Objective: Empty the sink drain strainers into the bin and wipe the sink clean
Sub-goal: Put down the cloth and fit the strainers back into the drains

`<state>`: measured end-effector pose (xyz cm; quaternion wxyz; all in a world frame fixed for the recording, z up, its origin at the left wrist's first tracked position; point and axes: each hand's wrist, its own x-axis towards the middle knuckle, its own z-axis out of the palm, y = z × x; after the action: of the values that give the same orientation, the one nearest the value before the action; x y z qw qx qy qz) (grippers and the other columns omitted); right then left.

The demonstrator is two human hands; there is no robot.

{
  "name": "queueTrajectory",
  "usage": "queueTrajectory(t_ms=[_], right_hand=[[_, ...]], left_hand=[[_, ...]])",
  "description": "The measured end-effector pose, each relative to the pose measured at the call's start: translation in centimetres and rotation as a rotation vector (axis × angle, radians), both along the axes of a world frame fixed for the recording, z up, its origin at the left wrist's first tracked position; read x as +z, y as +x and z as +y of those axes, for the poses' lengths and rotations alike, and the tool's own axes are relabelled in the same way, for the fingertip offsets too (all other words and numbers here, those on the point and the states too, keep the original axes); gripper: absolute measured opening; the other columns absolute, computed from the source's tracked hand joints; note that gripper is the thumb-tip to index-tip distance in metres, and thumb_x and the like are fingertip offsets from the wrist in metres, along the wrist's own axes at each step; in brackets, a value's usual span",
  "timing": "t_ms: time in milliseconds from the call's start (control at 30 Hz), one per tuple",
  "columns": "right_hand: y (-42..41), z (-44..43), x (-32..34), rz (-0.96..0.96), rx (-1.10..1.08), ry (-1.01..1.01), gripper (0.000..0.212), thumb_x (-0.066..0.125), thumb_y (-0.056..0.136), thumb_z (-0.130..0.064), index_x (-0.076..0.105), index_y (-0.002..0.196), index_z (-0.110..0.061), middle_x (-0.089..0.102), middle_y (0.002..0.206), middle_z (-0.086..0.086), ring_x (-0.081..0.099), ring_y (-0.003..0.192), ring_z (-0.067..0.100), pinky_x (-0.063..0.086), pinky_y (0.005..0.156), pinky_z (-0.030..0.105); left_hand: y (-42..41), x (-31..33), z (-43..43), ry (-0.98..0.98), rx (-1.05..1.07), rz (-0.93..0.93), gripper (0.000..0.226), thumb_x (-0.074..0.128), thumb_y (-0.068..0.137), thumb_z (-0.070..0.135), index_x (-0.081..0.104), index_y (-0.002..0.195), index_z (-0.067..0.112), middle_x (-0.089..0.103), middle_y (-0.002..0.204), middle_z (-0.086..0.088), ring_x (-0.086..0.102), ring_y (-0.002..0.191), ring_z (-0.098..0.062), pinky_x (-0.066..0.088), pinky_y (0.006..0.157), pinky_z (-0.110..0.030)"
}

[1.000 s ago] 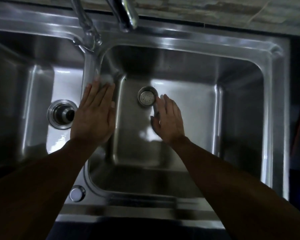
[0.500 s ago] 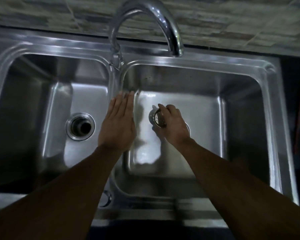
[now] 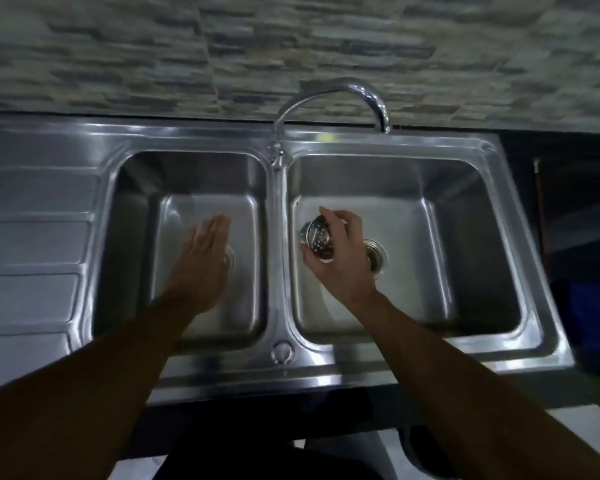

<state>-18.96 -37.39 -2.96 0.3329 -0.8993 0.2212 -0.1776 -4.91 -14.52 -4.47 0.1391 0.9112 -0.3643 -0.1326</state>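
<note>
A stainless double sink (image 3: 278, 271) fills the view. My right hand (image 3: 343, 261) holds a round perforated metal drain strainer (image 3: 318, 239) lifted above the right basin, tilted so its holed bottom faces me; dark bits cling to it. Just right of that hand, the right basin's drain hole (image 3: 374, 256) lies uncovered. My left hand (image 3: 201, 258) hovers flat, fingers together and empty, over the left basin. It hides most of the left drain (image 3: 230, 259), so I cannot tell whether a strainer sits in it.
A curved chrome tap (image 3: 329, 98) rises from the back rim between the basins. A ribbed draining board (image 3: 32, 254) lies to the left. A stone-pattern wall runs behind. A dark gap with something blue (image 3: 589, 317) sits right of the sink.
My right hand has lifted the strainer out of the right drain and tilted it. My left hand has shifted from the divider to over the left basin. The camera has pulled back.
</note>
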Motion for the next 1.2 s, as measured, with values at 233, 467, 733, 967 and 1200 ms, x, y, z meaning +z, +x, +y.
queueTrajectory(t_ms=[233, 467, 733, 967, 1200], right_hand=[[7.4, 6.9, 0.7, -0.054, 0.198, 0.063, 0.076, 0.077, 0.079, -0.042, 0.043, 0.144, -0.022, 0.035, 0.132, 0.006, 0.046, 0.117, 0.008, 0.041, 0.104, 0.011], [11.1, 11.9, -3.5, 0.212, 0.314, -0.059, 0.081, 0.082, 0.078, -0.034, 0.040, 0.147, -0.026, 0.033, 0.140, 0.003, 0.042, 0.128, 0.020, 0.050, 0.104, 0.037], [12.6, 15.1, -10.5, 0.368, 0.356, 0.088, 0.084, 0.081, 0.076, -0.014, 0.038, 0.146, -0.029, 0.028, 0.149, 0.000, 0.039, 0.137, 0.020, 0.042, 0.114, 0.037], [14.1, 16.4, -14.1, 0.415, 0.358, 0.143, 0.091, 0.087, 0.069, -0.018, 0.041, 0.146, -0.034, 0.032, 0.149, -0.008, 0.039, 0.138, 0.012, 0.041, 0.110, 0.019], [14.4, 16.4, -15.4, 0.452, 0.351, 0.186, 0.093, 0.086, 0.067, -0.004, 0.044, 0.149, -0.022, 0.033, 0.155, -0.001, 0.031, 0.144, 0.013, 0.023, 0.097, -0.009]], left_hand=[[4.4, 1.2, 9.2, 0.137, 0.087, -0.170, 0.070, 0.040, 0.089, 0.012, 0.021, 0.155, -0.003, 0.020, 0.163, -0.023, 0.015, 0.154, -0.037, 0.008, 0.126, -0.052], [6.5, -0.5, 13.3, 0.199, 0.098, -0.145, 0.070, 0.046, 0.097, 0.023, 0.017, 0.156, -0.001, 0.013, 0.164, -0.024, 0.005, 0.155, -0.036, 0.007, 0.126, -0.053], [7.0, -1.8, 14.2, 0.130, 0.109, -0.151, 0.065, 0.026, 0.099, 0.033, 0.020, 0.157, 0.004, 0.016, 0.165, -0.021, 0.007, 0.156, -0.032, 0.013, 0.127, -0.050], [7.0, -2.7, 14.3, 0.099, 0.118, -0.211, 0.061, 0.031, 0.101, 0.030, 0.025, 0.156, 0.003, 0.017, 0.164, -0.022, 0.010, 0.155, -0.034, 0.011, 0.128, -0.048], [7.0, -3.1, 14.3, 0.041, 0.093, -0.326, 0.056, 0.033, 0.103, 0.023, 0.031, 0.152, -0.002, 0.023, 0.161, -0.028, 0.017, 0.153, -0.040, 0.021, 0.124, -0.054]])
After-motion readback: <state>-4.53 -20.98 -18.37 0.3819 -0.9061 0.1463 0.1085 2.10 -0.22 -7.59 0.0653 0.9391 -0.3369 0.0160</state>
